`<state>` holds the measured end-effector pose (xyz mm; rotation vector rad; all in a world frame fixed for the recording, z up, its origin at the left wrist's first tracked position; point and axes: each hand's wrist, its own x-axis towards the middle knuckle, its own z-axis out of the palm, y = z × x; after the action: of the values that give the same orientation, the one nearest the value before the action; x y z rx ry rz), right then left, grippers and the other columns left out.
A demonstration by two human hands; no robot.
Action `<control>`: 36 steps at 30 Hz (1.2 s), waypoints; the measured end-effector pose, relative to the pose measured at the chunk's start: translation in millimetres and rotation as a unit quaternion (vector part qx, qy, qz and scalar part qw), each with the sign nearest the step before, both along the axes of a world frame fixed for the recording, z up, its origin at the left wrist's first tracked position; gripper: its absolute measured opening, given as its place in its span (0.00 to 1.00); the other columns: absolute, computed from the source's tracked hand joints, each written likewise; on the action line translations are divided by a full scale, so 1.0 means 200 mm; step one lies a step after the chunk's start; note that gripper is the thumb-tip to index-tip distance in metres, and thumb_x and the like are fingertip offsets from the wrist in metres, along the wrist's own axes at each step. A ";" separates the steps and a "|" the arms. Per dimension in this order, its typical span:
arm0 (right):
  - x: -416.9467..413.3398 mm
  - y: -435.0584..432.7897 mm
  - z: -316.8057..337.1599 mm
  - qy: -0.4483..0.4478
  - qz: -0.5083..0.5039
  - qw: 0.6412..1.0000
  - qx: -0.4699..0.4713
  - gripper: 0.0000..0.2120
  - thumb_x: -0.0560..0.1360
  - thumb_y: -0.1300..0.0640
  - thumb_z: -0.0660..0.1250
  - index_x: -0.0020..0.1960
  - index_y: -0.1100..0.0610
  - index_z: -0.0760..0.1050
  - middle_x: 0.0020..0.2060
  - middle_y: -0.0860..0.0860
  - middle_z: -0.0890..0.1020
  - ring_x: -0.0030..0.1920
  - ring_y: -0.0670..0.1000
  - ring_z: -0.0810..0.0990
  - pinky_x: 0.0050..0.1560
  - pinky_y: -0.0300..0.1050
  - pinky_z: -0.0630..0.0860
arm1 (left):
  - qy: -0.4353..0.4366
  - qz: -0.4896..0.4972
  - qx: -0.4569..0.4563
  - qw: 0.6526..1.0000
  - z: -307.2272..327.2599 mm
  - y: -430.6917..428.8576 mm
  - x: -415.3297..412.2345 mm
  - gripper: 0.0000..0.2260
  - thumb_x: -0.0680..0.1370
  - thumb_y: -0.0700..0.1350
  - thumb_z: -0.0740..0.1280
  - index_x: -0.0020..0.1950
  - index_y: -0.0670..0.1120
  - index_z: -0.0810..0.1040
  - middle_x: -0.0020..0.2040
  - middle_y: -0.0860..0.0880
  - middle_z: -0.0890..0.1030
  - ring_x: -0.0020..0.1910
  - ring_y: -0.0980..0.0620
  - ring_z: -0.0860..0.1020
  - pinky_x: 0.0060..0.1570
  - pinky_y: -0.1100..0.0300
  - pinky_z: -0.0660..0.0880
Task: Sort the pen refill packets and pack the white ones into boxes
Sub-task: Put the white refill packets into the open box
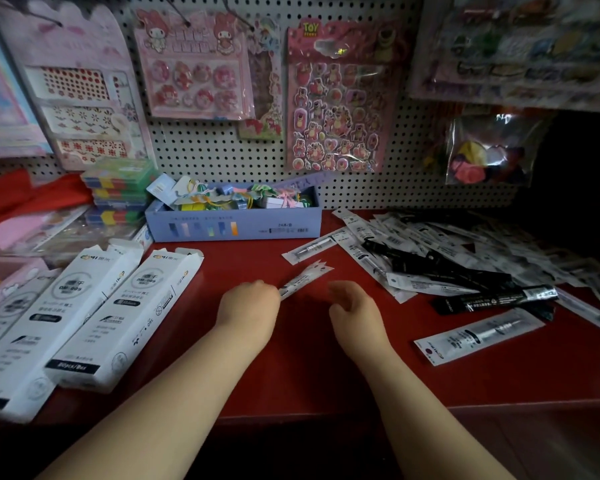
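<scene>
At frame centre, over the red surface (257,258), my left hand (248,304) pinches a slim white plastic refill packet (307,276); my right hand (355,315) is loosely curled, empty.

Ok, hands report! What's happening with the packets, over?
Left hand pinching a white packet. Right hand open, empty. White boxes lie left, flaps open; mixed pile right. Path to boxes clear.
</scene>
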<state>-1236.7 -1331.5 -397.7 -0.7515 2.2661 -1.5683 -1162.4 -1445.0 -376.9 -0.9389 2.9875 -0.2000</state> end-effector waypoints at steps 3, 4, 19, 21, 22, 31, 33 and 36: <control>0.00 0.00 0.02 -0.034 -0.030 0.998 -0.042 0.15 0.74 0.66 0.58 0.60 0.59 0.72 0.47 0.49 0.77 0.37 0.43 0.74 0.31 0.25 0.68 | 0.121 0.010 0.092 0.988 -0.03 -0.05 0.09 0.10 0.75 0.39 0.59 0.53 0.44 0.76 0.51 0.44 0.79 0.52 0.43 0.77 0.47 0.54 0.72; 0.01 -0.01 0.03 -0.067 -0.041 0.995 -0.066 0.15 0.74 0.65 0.60 0.60 0.59 0.71 0.50 0.50 0.78 0.43 0.45 0.75 0.37 0.26 0.70 | 0.175 0.013 0.149 0.973 -0.03 -0.08 0.11 0.09 0.75 0.40 0.59 0.49 0.45 0.78 0.45 0.45 0.80 0.48 0.43 0.77 0.43 0.55 0.71; 0.14 -0.15 0.21 -0.128 0.163 0.948 -0.241 0.11 0.74 0.69 0.61 0.39 0.56 0.75 0.32 0.44 0.82 0.33 0.37 0.80 0.38 0.30 0.77 | 0.320 -0.085 0.532 0.779 -0.03 -0.04 0.20 0.10 0.75 0.36 0.63 0.43 0.52 0.73 0.42 0.55 0.78 0.41 0.65 0.76 0.45 0.67 0.70; 0.16 -0.18 0.22 -0.119 0.184 0.945 -0.241 0.08 0.73 0.69 0.63 0.44 0.58 0.74 0.37 0.46 0.81 0.34 0.36 0.80 0.39 0.28 0.76 | 0.322 -0.103 0.528 0.779 -0.03 -0.04 0.22 0.12 0.76 0.36 0.63 0.50 0.53 0.69 0.47 0.60 0.76 0.46 0.69 0.75 0.46 0.75 0.70; 0.17 -0.20 0.21 -0.119 0.194 0.944 -0.240 0.08 0.73 0.70 0.64 0.46 0.58 0.73 0.38 0.46 0.80 0.35 0.36 0.80 0.40 0.28 0.76 | 0.322 -0.112 0.522 0.782 -0.03 -0.04 0.23 0.15 0.75 0.36 0.62 0.54 0.54 0.67 0.49 0.62 0.74 0.46 0.73 0.75 0.46 0.79 0.68; 0.21 -0.25 0.17 -0.095 0.189 0.955 -0.206 0.10 0.75 0.66 0.61 0.43 0.52 0.73 0.37 0.45 0.80 0.34 0.38 0.78 0.38 0.30 0.74 | 0.355 -0.095 0.514 0.775 -0.13 -0.06 0.23 0.13 0.76 0.39 0.62 0.55 0.55 0.70 0.49 0.61 0.76 0.47 0.70 0.74 0.49 0.77 0.69; 0.19 -0.25 0.17 -0.087 0.189 0.958 -0.196 0.09 0.75 0.65 0.61 0.43 0.53 0.73 0.36 0.47 0.78 0.34 0.39 0.76 0.37 0.29 0.73 | 0.355 -0.093 0.533 0.763 -0.13 -0.07 0.23 0.15 0.75 0.40 0.61 0.54 0.58 0.68 0.51 0.62 0.75 0.49 0.71 0.73 0.51 0.78 0.68; 0.16 -0.23 0.16 -0.049 0.211 0.967 -0.132 0.11 0.74 0.66 0.63 0.39 0.51 0.74 0.35 0.45 0.78 0.31 0.34 0.76 0.37 0.27 0.73 | 0.318 -0.083 0.538 0.776 -0.11 -0.09 0.26 0.18 0.77 0.34 0.58 0.55 0.58 0.66 0.52 0.61 0.74 0.52 0.69 0.71 0.54 0.77 0.66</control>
<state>-1203.8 -1377.6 -366.5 -1.1120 1.6975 -1.6610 -1109.4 -1462.7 -398.8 -0.5979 2.7720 1.9378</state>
